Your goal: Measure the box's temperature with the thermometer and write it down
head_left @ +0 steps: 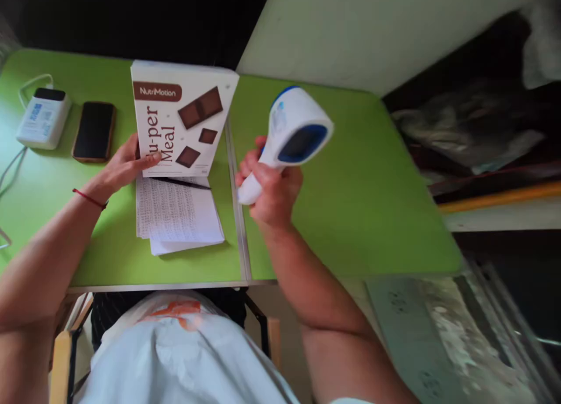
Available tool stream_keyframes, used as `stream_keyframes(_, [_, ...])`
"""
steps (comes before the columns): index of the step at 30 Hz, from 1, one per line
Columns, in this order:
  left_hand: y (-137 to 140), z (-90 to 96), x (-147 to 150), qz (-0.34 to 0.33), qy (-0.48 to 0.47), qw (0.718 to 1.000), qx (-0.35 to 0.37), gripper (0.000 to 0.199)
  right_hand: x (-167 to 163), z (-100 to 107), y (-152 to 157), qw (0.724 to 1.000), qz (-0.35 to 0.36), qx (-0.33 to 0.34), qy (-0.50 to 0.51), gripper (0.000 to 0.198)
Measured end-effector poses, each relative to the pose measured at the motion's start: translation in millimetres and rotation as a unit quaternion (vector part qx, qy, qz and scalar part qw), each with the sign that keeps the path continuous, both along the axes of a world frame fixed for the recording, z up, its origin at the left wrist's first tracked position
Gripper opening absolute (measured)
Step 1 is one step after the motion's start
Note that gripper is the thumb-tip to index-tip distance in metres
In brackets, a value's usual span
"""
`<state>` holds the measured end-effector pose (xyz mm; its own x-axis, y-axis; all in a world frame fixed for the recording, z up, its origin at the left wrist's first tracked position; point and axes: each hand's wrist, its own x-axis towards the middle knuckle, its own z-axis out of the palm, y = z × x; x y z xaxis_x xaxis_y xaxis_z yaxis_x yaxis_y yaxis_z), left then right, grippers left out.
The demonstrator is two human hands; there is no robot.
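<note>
The left hand (125, 163) is grasping the box (184, 120) at its lower left edge, over the far end of the papers (177, 214); the right hand (276, 193) is clasping the thermometer (291, 129) by its handle, above the counter (350, 199), apart from the box. Handling well is probably meaning steadying both and leaving the pen (182, 183) undisturbed.

Seemingly a home, green desk (350, 217), chair (61, 360)
</note>
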<state>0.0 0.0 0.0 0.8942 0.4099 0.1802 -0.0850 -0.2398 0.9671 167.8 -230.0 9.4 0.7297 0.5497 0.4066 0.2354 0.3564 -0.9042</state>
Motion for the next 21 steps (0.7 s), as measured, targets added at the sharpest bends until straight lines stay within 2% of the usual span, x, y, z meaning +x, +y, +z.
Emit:
stream_keyframes(1, [-1.9, -2.7, 3.1, 0.018, -0.013, 1.0, 0.001, 0.072, -13.6, 3.5, 6.9, 0.998, 0.039, 0.034, 0.04, 0.042])
stream_keyframes(3, [-6.8, -10.2, 7.8, 0.08, -0.036, 0.996, 0.033, 0.069, -39.2, 5.4, 19.4, 0.99, 0.104, 0.041, 0.089, 0.039])
stream_keyframes(5, [-11.4, -18.5, 9.8, 0.137, -0.043, 0.986, 0.084, 0.068, -58.1, -0.7, 28.6, 0.981, 0.144, -0.003, 0.129, 0.036])
stream_keyframes(9, [-14.0, -30.2, 8.7, 0.196, -0.019, 0.963, 0.181, 0.071, -73.7, -22.1, 35.9, 0.958, 0.16, -0.101, 0.217, 0.04])
stream_keyframes(14, [-7.5, -34.1, 5.4, 0.18, -0.022, 0.952, 0.246, 0.068, -78.7, -29.2, 37.5, 0.945, 0.15, -0.137, 0.255, 0.042])
stream_keyframes(21, [-3.7, -35.2, 4.7, 0.155, -0.035, 0.954, 0.252, 0.063, -82.9, -29.5, 39.6, 0.948, 0.149, -0.143, 0.243, 0.041])
